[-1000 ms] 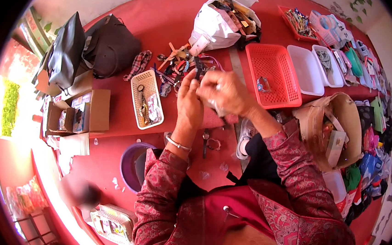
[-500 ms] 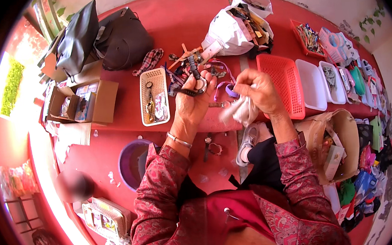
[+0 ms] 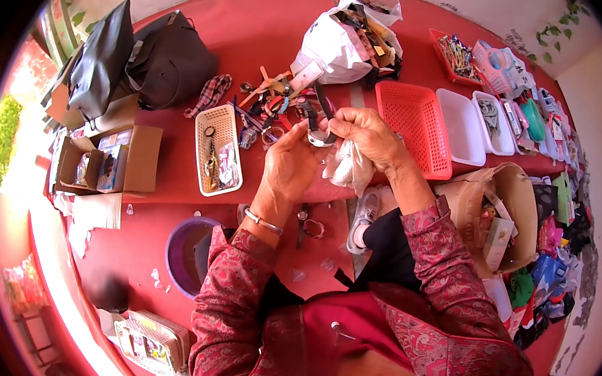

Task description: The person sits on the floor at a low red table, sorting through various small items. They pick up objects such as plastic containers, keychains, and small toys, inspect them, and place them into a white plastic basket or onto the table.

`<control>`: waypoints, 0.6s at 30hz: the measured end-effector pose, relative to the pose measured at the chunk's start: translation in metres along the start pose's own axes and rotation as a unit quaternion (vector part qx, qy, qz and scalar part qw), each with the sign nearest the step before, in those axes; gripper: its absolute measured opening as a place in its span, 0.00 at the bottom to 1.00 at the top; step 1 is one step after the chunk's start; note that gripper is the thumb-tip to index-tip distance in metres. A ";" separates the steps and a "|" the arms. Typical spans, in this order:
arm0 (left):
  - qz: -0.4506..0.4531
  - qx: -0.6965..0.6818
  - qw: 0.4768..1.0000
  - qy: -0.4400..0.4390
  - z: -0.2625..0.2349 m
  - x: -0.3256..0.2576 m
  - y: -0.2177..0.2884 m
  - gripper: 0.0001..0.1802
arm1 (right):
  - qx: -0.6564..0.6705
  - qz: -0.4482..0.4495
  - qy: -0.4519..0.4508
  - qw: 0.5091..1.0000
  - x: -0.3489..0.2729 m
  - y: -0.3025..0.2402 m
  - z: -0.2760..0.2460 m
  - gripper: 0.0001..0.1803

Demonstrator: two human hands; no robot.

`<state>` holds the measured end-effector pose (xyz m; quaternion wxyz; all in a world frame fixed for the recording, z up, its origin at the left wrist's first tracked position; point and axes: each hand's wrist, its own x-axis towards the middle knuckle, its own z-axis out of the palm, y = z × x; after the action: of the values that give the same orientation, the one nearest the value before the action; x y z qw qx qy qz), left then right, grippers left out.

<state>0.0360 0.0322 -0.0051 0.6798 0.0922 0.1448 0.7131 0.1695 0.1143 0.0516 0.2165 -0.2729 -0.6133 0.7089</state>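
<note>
In front of me my left hand is turned palm up, its fingertips closed at the edge of a wristwatch. The watch has a round silvery case and a dark strap standing up above it. My right hand pinches the dark strap from the other side. A crumpled whitish cloth hangs from the same hand, below its fingers. Beyond the hands lies a tangled pile of watches and straps. Another watch and a pinkish bracelet-like ring lie on the lower red surface.
A cream basket with watches stands left of the pile. To the right are a red basket, white trays and an open carton. A stuffed white bag stands behind; a purple bucket sits lower left.
My right hand has come in toward the left and now grips the watch strap, with the cloth still hanging from it. The whole view has shifted slightly, moving the scene leftward.
</note>
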 end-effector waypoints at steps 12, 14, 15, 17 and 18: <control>-0.072 -0.018 0.996 0.056 0.009 -0.003 0.001 0.08 | 0.321 0.145 0.006 0.936 0.002 0.011 -0.021 0.13; -0.096 -0.046 0.992 0.061 -0.002 -0.001 0.002 0.07 | 0.308 0.152 -0.035 0.939 0.002 0.015 -0.027 0.15; -0.107 -0.061 0.990 0.063 -0.006 -0.001 0.003 0.07 | 0.301 0.156 -0.056 0.939 0.002 0.015 -0.029 0.17; -0.094 -0.034 0.983 0.155 -0.009 0.003 -0.001 0.06 | 0.210 0.150 -0.019 0.966 0.003 0.015 -0.027 0.15; -0.092 -0.016 0.979 0.181 -0.010 0.004 -0.002 0.07 | 0.164 0.146 -0.001 0.976 0.003 0.015 -0.025 0.14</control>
<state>0.0341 0.0357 -0.0152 0.7065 -0.0630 0.2623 0.6543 0.1836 0.1325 0.0335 0.1520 -0.3197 -0.4420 0.8242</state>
